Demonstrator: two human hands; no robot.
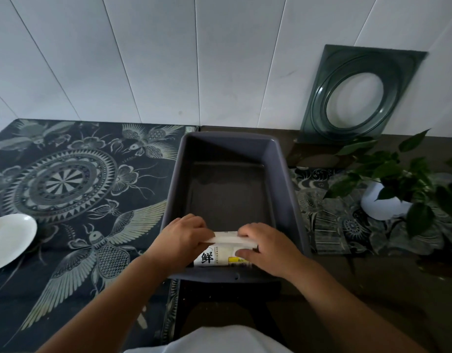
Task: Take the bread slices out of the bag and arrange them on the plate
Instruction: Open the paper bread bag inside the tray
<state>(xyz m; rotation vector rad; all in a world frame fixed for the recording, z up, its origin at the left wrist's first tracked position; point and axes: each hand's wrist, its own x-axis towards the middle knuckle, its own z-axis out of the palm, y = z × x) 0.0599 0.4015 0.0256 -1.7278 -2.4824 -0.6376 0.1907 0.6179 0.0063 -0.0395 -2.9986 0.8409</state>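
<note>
Grey plastic forms the deep rectangular bin [281, 174] at the centre of the counter, its far end toward the white panelled wall [169, 59]. Inside, against the near wall of the bin, lies the bread bag [221, 256], a pale package printed with a large black character and a yellow label patch. The bread slices themselves cannot be made out through the wrapping.

The left hand [180, 238] grips the left end of the bag, fingers curled over its top edge. The right hand [267, 247] clasps the right end, fingers over the top and thumb against the printed face. Both hands are closed on the bag, which appears to rest low in the bin.

The white plate [8, 240] sits at the far left edge of view, well apart from the bin, on a dark cloth [74, 179] patterned with birds and a round medallion. It carries nothing visible.

To the right, a potted plant [388, 179] in a white pot stands on a second patterned cloth. Behind it a dark green square panel [319, 98] with a round opening leans against the wall.
</note>
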